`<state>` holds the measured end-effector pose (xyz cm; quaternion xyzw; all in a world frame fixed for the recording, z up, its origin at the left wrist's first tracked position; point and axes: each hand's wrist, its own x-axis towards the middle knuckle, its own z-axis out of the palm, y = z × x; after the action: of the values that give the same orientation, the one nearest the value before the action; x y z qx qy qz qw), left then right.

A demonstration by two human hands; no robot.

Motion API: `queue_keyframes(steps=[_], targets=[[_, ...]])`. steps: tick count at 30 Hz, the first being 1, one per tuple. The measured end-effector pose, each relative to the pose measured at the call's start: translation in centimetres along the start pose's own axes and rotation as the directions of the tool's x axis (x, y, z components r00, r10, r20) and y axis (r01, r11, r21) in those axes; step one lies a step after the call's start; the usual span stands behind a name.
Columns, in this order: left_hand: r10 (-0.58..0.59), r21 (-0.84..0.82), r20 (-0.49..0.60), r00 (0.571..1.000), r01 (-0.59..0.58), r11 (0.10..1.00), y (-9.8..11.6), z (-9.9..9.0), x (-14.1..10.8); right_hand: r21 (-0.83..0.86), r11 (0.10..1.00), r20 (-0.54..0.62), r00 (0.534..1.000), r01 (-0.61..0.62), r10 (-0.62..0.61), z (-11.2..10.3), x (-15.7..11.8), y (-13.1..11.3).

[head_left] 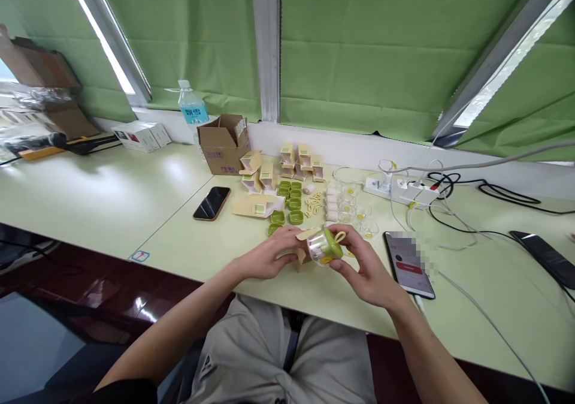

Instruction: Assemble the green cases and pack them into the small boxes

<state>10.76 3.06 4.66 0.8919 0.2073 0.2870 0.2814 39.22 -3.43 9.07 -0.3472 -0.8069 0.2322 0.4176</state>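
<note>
Between thumb and fingers, my right hand (366, 266) grips a small clear container (318, 246) with a green lid and a pale yellow loop on top. The container lies tilted, lid toward the right. My left hand (272, 257) is closed around a small cardboard box (302, 261), mostly hidden by fingers and container; its flap (307, 234) sticks up against the container. Just beyond my hands are several green lids (295, 217), yellow loops (313, 205), pale pink pieces (331, 207) and clear cups (347, 206). An opened small carton (256, 206) lies beside the lids.
Several small open cartons (302, 159) stand toward the wall beside a brown cardboard box (224, 149) and water bottle (192, 105). One phone (212, 204) lies left, another phone (408, 266) right. A power strip (402, 191) with tangled cables occupies the back right.
</note>
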Motion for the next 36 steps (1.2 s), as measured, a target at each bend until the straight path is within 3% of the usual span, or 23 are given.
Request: queue_keyframes(steps=[3, 7, 12, 17, 23, 27, 36], targets=[[0.017, -0.004, -0.052, 0.999, -0.017, 1.0, 0.1, 0.0, 0.2, -0.125, 0.991, 0.031, 0.999, 0.048, -0.044, 0.8, 0.3, 0.2], [-0.047, -0.018, -0.179, 0.983, 0.045, 0.999, 0.5, 0.9, 0.4, -0.261, 0.955, 0.057, 0.99, 0.142, -0.132, 1.3, 1.0, 0.2], [-0.177, -0.039, -0.394, 0.902, 0.176, 0.984, 0.9, 2.4, 0.7, -0.398, 0.895, 0.072, 0.979, 0.203, -0.19, 0.7, 1.4, 0.0], [-0.199, -0.093, -0.378, 0.904, 0.176, 0.98, 1.5, 2.7, 0.4, -0.491, 0.841, 0.148, 0.973, 0.227, -0.176, 0.7, 1.7, -0.1], [-0.225, -0.154, -0.343, 0.912, 0.182, 0.971, 1.3, 2.8, 0.1, -0.594, 0.771, 0.182, 0.972, 0.231, -0.151, 2.2, 2.1, 0.2], [-0.207, -0.12, -0.314, 0.927, 0.177, 0.977, 1.2, 2.5, 0.2, -0.566, 0.795, 0.23, 0.968, 0.218, -0.102, 2.8, 2.1, 0.3], [-0.193, -0.165, -0.254, 0.948, 0.155, 0.974, 0.8, 1.5, 1.1, -0.525, 0.83, 0.211, 0.974, 0.187, -0.087, 4.0, 1.5, 1.0]])
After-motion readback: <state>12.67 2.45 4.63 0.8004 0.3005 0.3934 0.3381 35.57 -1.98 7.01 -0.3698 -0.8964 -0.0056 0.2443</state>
